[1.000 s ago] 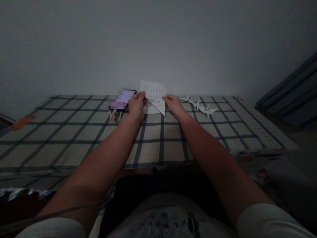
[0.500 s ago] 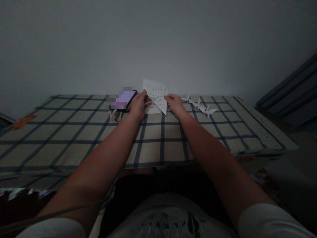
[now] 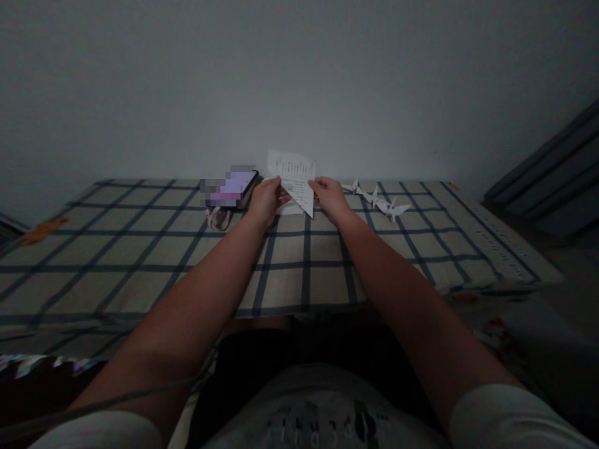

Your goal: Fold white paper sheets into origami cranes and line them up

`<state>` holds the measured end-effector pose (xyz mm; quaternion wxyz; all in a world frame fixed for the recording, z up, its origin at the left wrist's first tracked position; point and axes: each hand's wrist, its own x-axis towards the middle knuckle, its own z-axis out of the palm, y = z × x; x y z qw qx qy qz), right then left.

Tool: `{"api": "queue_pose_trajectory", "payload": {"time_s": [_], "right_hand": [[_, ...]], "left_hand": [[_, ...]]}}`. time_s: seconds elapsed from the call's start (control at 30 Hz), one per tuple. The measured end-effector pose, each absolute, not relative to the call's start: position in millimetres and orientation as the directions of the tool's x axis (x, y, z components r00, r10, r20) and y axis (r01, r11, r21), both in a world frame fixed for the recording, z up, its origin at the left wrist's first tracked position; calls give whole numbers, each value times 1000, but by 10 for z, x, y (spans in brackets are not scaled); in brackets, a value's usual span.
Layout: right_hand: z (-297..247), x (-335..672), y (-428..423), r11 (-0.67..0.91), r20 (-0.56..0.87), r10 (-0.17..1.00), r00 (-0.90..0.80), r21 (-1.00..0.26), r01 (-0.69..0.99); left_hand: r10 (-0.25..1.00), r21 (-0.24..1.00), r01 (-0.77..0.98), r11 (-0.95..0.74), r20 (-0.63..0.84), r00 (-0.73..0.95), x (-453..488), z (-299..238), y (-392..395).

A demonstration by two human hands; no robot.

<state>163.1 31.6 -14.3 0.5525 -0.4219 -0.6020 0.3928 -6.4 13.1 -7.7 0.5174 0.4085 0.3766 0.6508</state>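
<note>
A printed sheet of paper (image 3: 297, 169), folded over diagonally so that one corner points down, is held up between my two hands. My left hand (image 3: 266, 201) pinches its left side along the slanted fold. At the right edge my right hand (image 3: 330, 196) grips it between thumb and fingers. Another piece of white paper (image 3: 291, 208) shows partly behind and below the sheet, near the table. Several folded paper cranes (image 3: 374, 197) stand in a slanting row to the right of my right hand.
A phone (image 3: 234, 187) with a lit, partly blurred screen lies tilted left of my left hand, a pink strap (image 3: 218, 218) by its lower end. Everything rests on a checked tablecloth (image 3: 322, 268). A plain wall (image 3: 299, 81) rises behind the table.
My left hand has shifted slightly down and right along the fold, its fingers closer to the paper. The sheet has tipped a little, and my right hand has barely moved.
</note>
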Motion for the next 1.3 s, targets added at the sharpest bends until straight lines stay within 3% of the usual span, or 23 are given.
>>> {"api": "queue_pose_trajectory", "payload": {"time_s": [0.27,0.57,0.73,0.93,1.13,1.3], "right_hand": [[-123,1660,303,330,331,944,-2,-940,90],[-191,1676,401,369,372,928,32,-926,80],[-154,1656,365,349,350,936,33,-936,43],[-131,1653,332,318,318,947,54,-948,-3],[-64,1630,255,316,315,949,33,-949,-10],[-60,1625,232,257,258,965,-44,-966,-36]], "left_hand": [[991,971,-215,-109,122,48,-51,-90,77],[990,974,-225,-29,59,127,-37,-89,53],[995,977,-214,-21,41,89,-36,-66,40],[974,976,-209,53,-4,228,-38,-85,34],[993,986,-164,-7,26,112,-18,-56,23],[996,971,-226,-74,83,29,-29,-41,34]]}}
